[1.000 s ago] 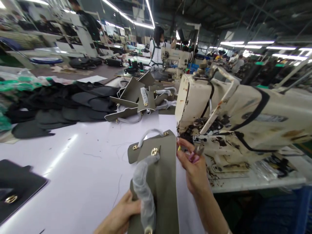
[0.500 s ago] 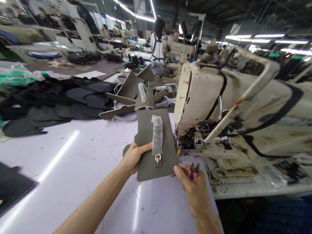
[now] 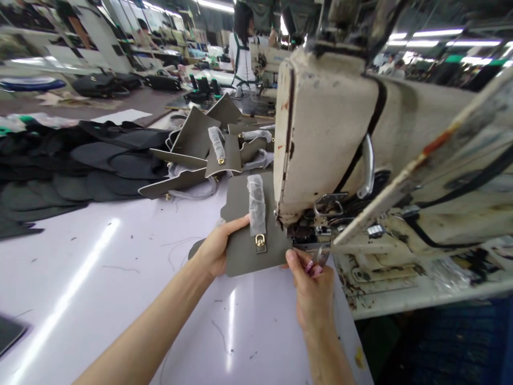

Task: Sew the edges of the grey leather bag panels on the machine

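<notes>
Olive-grey bag panel (image 3: 240,254) is pinched along its left edge by left hand (image 3: 216,247), near-right corner by snips-gripping (image 3: 309,266) right hand (image 3: 315,286), right edge beside sewing machine (image 3: 320,123).

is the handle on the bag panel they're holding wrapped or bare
The bag handle is wrapped: wrinkled, whitish film covers it, while the gold-toned ring below is uncovered.

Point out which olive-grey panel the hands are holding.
The olive-grey panel beside the sewing machine: the left hand grips its left edge, the right hand its near right corner. The other panels lie heaped beyond.
</notes>
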Action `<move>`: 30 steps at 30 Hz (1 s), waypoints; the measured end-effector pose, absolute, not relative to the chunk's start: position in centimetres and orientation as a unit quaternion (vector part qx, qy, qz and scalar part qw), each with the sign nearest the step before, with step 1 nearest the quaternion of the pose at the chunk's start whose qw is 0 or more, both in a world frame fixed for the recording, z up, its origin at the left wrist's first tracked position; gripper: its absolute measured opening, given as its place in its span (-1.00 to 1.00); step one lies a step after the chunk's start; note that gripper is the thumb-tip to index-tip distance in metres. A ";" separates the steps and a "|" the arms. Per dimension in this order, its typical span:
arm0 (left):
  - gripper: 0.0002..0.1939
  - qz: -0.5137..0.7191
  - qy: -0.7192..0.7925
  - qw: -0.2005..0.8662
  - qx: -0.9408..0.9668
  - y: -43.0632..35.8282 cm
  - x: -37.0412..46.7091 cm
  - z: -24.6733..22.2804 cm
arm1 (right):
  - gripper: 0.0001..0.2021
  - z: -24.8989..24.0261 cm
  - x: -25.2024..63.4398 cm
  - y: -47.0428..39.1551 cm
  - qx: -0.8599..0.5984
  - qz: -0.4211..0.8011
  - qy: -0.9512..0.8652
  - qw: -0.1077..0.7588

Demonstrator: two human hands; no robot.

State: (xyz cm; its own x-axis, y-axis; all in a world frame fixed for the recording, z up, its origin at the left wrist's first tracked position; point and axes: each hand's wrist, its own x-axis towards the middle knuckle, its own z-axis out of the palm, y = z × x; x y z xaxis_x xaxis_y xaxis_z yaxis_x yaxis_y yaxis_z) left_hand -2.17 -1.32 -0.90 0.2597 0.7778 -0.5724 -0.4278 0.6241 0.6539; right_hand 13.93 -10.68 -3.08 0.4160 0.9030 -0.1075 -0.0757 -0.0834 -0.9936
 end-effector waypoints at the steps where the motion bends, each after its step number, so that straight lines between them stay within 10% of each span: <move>1: -0.62 0.382 0.466 0.778 0.179 -1.3 -2.1 -0.9 | -0.64 -3.1 13.7 -10.6 -0.606 0.416 -0.334 0.590; 20: -0.53 0.391 0.494 0.701 0.335 -0.4 -2.7 -1.1 | -0.58 -2.6 12.3 -10.5 -0.640 0.414 -0.303 0.572; 30: -0.67 0.463 0.497 0.455 0.576 -0.1 -2.6 -0.3 | -0.57 -2.7 11.1 -10.3 -0.597 0.461 -0.229 0.615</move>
State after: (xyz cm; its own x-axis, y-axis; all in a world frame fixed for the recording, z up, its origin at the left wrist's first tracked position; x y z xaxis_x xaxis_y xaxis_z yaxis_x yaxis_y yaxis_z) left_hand -2.61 -0.07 -0.27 0.0764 0.9938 0.0812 0.1508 -0.0920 0.9843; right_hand 11.08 -10.30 -2.66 0.4697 0.8409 -0.2690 -0.2943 -0.1381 -0.9457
